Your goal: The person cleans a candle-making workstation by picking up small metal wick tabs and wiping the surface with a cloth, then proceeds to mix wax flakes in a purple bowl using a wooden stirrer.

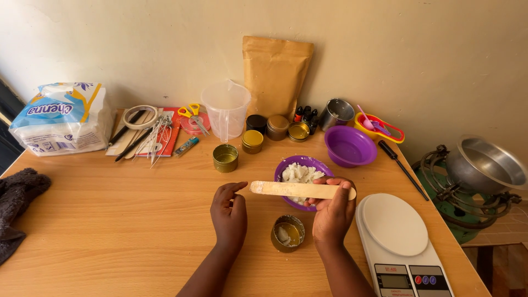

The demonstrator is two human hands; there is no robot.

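A flat wooden stick (300,190) is pinched at its right end by the right hand (333,214) and held level over a purple bowl (304,165) of white flakes, part of which is hidden behind it. The left hand (229,215) is loosely curled, gripping nothing, its fingertips just beside the stick's left end. Between the wrists a small gold tin (287,233) is seen. The wooden table (110,209) is set against a cream wall (385,49); the white scale (399,242) is cut off below.
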